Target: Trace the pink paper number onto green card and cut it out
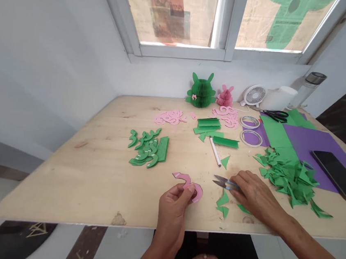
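Observation:
My left hand (173, 210) pinches a pink curved paper cutout (198, 191) between thumb and fingers, just above the front of the table. Dark outline marks run along the cutout's edge. To the right, my right hand (251, 193) is closed over the handles of small thread snips (224, 183), low over the tabletop. The snips' two blades are slightly apart and point left, toward the pink cutout. Beneath and in front of the snips lie green paper scraps (224, 198). Green wavy cutouts (147, 149) are piled beyond my left hand.
Pink cutouts (171, 117), folded green paper (225, 142), a white marker (215, 151) and tape rolls (251, 138) lie farther back. On the right are a green scrap heap (292, 175), purple sheets (313, 148), a phone (339, 175) and black scissors (275, 115). A small fan (255, 95) stands behind.

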{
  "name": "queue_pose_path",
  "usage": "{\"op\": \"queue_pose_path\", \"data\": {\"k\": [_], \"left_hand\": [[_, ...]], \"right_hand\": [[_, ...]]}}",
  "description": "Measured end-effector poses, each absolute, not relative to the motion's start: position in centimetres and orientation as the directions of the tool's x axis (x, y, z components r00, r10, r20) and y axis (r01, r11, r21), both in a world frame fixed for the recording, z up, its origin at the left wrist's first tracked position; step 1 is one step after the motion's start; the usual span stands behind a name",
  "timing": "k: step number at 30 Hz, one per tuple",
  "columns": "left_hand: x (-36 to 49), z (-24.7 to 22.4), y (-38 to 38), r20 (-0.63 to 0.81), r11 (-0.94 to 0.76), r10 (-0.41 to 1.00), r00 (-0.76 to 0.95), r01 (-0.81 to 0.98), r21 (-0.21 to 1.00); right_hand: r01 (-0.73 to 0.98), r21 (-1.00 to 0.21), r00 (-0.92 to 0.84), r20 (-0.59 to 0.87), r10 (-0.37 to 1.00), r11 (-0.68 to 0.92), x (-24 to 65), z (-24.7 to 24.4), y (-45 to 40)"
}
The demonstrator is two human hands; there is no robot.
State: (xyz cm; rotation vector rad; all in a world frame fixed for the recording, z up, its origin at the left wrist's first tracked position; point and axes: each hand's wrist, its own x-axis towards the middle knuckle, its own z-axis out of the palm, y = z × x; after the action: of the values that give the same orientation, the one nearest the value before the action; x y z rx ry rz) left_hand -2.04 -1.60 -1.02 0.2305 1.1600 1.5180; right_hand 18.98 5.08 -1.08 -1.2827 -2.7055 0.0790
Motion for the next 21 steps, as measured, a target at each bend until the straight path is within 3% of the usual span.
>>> {"op": "queue_pose_path", "data": {"k": [7,9,11,13,16,18,21], "left_hand": [[-2.2,-1.1,-1.2,-0.427,0.125,0.831,-0.355,-0.630,0.766],[-2.1,-0.9,-1.2,-0.420,0.118,0.835,-0.356,-0.630,0.768],[-2.1,-0.8,-1.2,-0.409,0.109,0.841,-0.354,-0.629,0.769],[-2.0,-0.6,-1.2,-0.399,0.101,0.847,-0.351,-0.631,0.770],[-1.9,-0.4,-1.3,-0.405,0.106,0.845,-0.350,-0.633,0.767],[-1.9,-0.3,-1.4,-0.409,0.118,0.845,-0.346,-0.624,0.772],[-2.0,-0.2,-1.5,-0.389,0.135,0.864,-0.319,-0.598,0.790]], "right_hand": [[0.831,-0.106,-0.517,0.216,0.828,0.546,19.0,-2.3,4.4],[0.861,-0.196,-0.419,0.249,0.873,0.469,19.0,-2.3,4.0],[0.853,-0.360,-0.302,0.250,0.920,0.378,18.8,-2.1,3.4],[0.759,-0.583,-0.209,0.205,0.956,0.291,18.1,-1.6,2.5],[0.445,-0.890,-0.182,0.022,0.983,0.102,16.3,-0.9,0.9],[0.242,-0.969,-0.173,-0.100,0.980,-0.056,15.0,-0.8,-0.1],[0.077,-0.979,-0.178,-0.200,0.964,-0.188,13.4,-1.1,-1.1]]}}
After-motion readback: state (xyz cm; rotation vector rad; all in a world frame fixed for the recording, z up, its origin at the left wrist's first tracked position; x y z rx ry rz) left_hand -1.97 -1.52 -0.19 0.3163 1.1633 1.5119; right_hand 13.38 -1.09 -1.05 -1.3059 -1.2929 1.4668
